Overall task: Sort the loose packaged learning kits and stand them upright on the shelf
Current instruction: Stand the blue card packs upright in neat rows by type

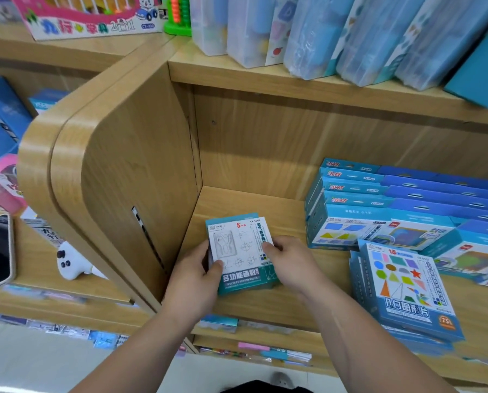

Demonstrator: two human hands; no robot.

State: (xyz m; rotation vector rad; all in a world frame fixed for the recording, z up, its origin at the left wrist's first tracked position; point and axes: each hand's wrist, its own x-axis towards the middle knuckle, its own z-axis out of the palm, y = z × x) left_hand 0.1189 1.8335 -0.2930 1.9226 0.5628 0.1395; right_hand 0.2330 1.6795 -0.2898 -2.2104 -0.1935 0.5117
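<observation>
Head, L hand [193, 279], R hand [291, 265] grip ruler kit [241, 242], boxes [379, 214] right

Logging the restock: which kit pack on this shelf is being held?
The teal multi-function ruler pack, near the shelf's left wall, gripped by the left hand and right hand. The geometric-shapes pack and blue boxes to its right are untouched.

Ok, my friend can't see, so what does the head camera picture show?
A left hand and a right hand grip teal ruler packs over the left end of a wooden shelf, beside its side wall. To the right sit a shapes pack and rows of blue boxes; more packs lean on the upper shelf.
</observation>
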